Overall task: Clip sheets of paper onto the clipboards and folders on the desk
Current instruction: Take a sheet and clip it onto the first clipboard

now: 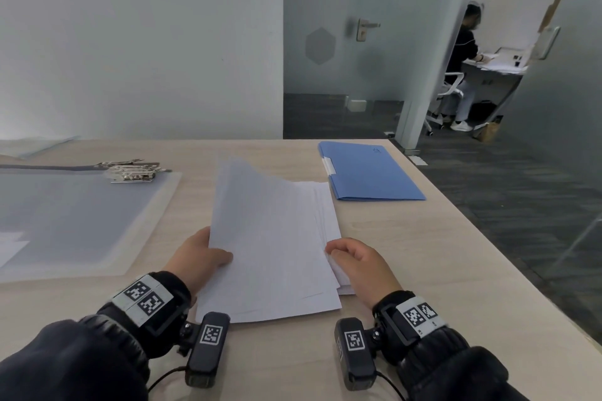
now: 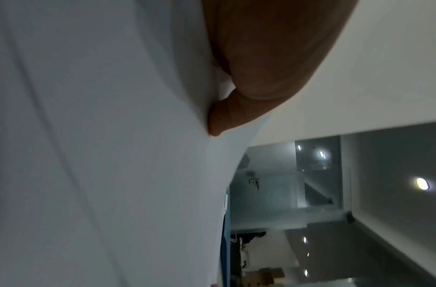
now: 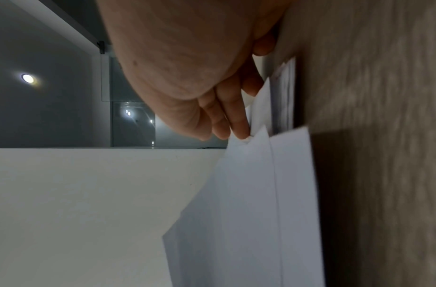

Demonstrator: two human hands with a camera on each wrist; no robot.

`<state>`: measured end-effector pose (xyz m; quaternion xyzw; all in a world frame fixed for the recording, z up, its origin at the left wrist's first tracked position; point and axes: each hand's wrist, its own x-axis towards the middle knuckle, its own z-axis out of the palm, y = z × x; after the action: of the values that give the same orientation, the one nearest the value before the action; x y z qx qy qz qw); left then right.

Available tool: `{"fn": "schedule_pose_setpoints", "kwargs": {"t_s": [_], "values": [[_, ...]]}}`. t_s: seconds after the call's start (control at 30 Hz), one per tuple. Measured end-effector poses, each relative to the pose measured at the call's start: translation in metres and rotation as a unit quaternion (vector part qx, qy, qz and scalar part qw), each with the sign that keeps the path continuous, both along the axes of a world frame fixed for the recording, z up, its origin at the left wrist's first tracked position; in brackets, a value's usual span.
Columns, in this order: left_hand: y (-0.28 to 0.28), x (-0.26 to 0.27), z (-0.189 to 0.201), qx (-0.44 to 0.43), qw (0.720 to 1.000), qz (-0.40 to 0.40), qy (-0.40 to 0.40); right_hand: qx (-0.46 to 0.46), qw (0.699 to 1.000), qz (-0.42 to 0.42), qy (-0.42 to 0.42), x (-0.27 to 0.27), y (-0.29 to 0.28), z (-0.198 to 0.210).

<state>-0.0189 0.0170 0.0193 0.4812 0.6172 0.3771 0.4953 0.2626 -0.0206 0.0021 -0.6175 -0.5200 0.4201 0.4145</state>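
On the desk point(image 1: 407, 254), white sheets point(image 1: 270, 231) (uneven stack)

Left hand point(image 1: 203, 255) grips the left edge of the top sheets point(image 1: 260, 231), thumb on top, their far end raised off the paper stack point(image 1: 327, 205). Right hand point(image 1: 358, 262) sits curled at the stack's right edge; whether it grips is unclear. Blue folder point(image 1: 368, 172) lies closed beyond; clear clipboard point(image 1: 81, 215) lies at left.

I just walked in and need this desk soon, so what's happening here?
A person is sorting paper for clipping. Their left hand pinches a few top sheets, lifted off the paper stack on the desk, while the right hand touches the stack's right edge with its fingertips. The translucent clipboard with its metal clip lies to the left, the closed blue folder at the far right; neither holds these sheets yet.
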Motion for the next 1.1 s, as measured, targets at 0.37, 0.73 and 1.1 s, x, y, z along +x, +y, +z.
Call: {"fn": "schedule_pose_setpoints", "kwargs": {"t_s": [0.37, 0.73, 1.1], "values": [[-0.026, -0.048, 0.014, 0.105, 0.982, 0.007, -0.158, 0.079, 0.996, -0.048, 0.016, -0.023, 0.003, 0.024], [-0.055, -0.107, 0.040, 0.243, 0.969, 0.036, 0.032, 0.101, 0.971, 0.084, 0.199, -0.122, 0.008, 0.078], [-0.080, -0.145, 0.035, 0.272, 0.952, 0.092, -0.106, 0.093, 0.947, 0.162, 0.260, -0.172, -0.011, 0.066]]}}
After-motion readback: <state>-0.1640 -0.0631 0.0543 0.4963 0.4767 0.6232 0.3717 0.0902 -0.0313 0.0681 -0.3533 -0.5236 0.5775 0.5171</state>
